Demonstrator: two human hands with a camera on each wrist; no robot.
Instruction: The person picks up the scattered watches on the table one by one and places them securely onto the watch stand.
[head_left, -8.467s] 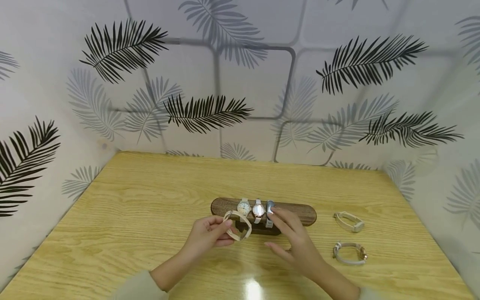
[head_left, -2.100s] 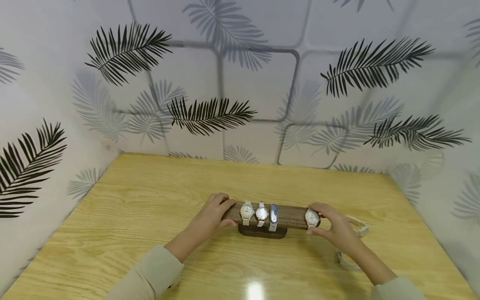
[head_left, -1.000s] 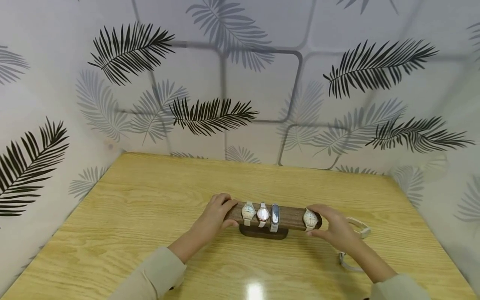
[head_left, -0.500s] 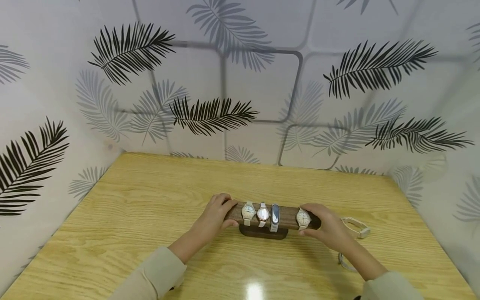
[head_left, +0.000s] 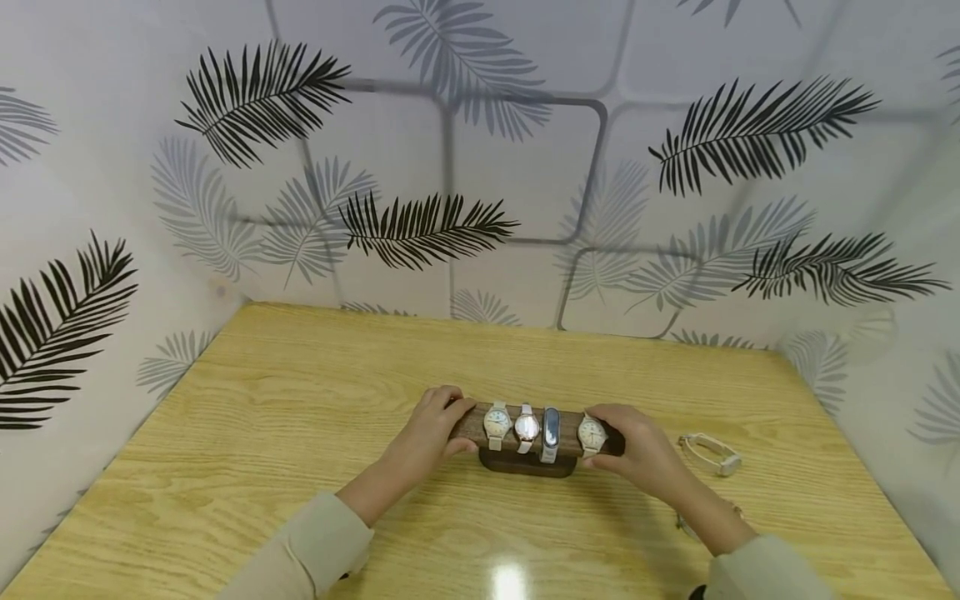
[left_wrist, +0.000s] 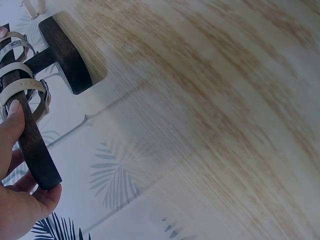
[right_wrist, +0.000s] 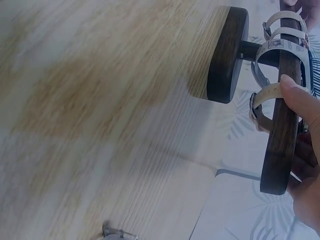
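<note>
A dark wooden watch stand (head_left: pixel 567 432) stands on the table, its bar raised above a rounded base (head_left: pixel 525 464). My left hand (head_left: pixel 422 435) grips the bar's left end, fingers behind and thumb in front. Toward the right end, my right hand (head_left: pixel 636 446) pinches a cream-strapped wristwatch (head_left: pixel 592 434) looped around the bar; in the right wrist view the thumb presses its strap (right_wrist: pixel 268 95). Left of it on the bar sit a fitness band (head_left: pixel 551 427), a small white-strapped watch (head_left: pixel 527 427) and a round-faced cream watch (head_left: pixel 497 422).
A light-strapped watch (head_left: pixel 710 455) lies on the table to the right. Another watch (head_left: pixel 684 526) is mostly hidden by my right forearm. A leaf-patterned wall covering (head_left: pixel 517 275) rises behind the wooden table (head_left: pixel 337 367).
Earlier, my left hand held a loose cream watch; one now circles the bar's right part. My right hand has slid it left, closer to the fitness band. The left hand has lately stayed put.
</note>
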